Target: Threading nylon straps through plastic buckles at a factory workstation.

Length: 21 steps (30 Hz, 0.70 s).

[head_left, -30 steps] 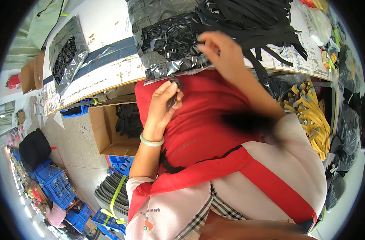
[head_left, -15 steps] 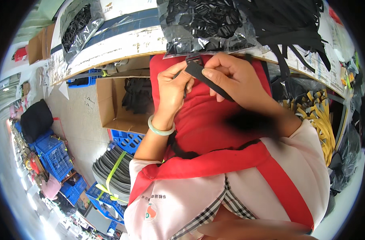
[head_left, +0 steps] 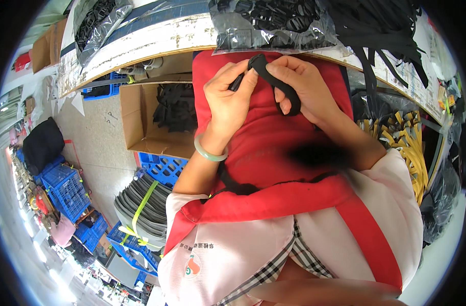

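Both hands' fingers (head_left: 253,76) pinch the black strap (head_left: 279,84).

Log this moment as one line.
left hand: pinching black strap | right hand: gripping same strap | place: over red apron

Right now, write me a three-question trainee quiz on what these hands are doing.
1. True or false: both hands grip the black strap.
2. Which wrist wears the pale green bangle? A) left B) right
3. Fill in: the cardboard box stands under the ____.

Key:
1. True: left hand and right hand both pinch it.
2. A.
3. Table.
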Each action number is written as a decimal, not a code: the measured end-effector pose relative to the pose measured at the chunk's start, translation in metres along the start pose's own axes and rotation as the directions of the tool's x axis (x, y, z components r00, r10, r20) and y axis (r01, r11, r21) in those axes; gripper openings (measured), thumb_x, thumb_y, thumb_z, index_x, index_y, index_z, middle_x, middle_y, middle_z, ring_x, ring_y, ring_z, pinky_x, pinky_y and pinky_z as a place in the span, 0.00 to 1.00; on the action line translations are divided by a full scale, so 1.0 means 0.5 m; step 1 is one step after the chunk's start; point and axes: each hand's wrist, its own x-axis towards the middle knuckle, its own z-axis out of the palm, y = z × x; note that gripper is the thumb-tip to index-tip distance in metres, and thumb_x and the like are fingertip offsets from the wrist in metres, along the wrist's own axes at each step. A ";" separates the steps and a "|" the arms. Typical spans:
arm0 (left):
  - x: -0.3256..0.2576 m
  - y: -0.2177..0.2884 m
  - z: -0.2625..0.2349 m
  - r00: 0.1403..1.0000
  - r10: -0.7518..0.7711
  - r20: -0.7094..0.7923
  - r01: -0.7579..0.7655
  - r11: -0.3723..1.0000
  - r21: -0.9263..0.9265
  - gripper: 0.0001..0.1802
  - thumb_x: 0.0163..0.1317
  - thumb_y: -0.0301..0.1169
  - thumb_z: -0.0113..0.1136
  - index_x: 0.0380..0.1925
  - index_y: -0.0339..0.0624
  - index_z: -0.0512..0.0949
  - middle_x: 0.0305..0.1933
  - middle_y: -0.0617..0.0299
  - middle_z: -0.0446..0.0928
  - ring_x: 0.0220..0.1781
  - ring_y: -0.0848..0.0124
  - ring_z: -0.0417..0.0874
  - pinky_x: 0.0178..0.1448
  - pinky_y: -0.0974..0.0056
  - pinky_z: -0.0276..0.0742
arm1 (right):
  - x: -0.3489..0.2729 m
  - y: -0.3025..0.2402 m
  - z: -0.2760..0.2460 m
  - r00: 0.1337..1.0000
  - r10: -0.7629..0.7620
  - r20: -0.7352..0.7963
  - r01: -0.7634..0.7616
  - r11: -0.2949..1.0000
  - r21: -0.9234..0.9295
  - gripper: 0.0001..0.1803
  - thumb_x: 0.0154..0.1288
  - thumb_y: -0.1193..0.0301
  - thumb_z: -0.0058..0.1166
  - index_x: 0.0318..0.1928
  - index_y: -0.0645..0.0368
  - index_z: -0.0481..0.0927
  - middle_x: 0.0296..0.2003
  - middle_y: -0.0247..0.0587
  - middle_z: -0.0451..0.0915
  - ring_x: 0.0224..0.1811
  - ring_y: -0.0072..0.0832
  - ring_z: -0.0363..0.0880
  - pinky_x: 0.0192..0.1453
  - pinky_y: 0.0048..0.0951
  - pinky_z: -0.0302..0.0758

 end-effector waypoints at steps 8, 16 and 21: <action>-0.001 -0.006 -0.001 0.996 0.083 -0.032 -0.080 0.991 0.106 0.11 0.55 0.19 0.64 0.40 0.32 0.82 0.27 0.62 0.77 0.27 0.78 0.73 0.32 0.73 0.69 | -0.003 0.013 0.016 1.000 0.007 0.007 -0.008 0.986 0.167 0.10 0.67 0.66 0.55 0.37 0.62 0.77 0.19 0.37 0.77 0.12 0.21 0.72 0.16 0.20 0.69; 0.001 -0.008 -0.001 0.980 0.198 -0.022 -0.190 0.960 0.207 0.11 0.55 0.19 0.65 0.40 0.33 0.82 0.27 0.61 0.77 0.27 0.77 0.74 0.31 0.73 0.70 | -0.003 0.025 0.018 0.990 -0.136 -0.045 0.141 0.978 0.157 0.10 0.67 0.67 0.54 0.37 0.62 0.76 0.19 0.36 0.77 0.13 0.20 0.72 0.17 0.20 0.69; -0.001 -0.016 -0.009 0.962 0.272 -0.009 -0.257 0.919 0.298 0.11 0.54 0.19 0.65 0.39 0.34 0.82 0.28 0.58 0.78 0.27 0.73 0.77 0.32 0.71 0.72 | 0.002 0.029 0.015 0.997 -0.070 -0.009 0.070 0.973 0.222 0.09 0.67 0.67 0.55 0.38 0.61 0.76 0.20 0.35 0.76 0.14 0.18 0.71 0.19 0.18 0.69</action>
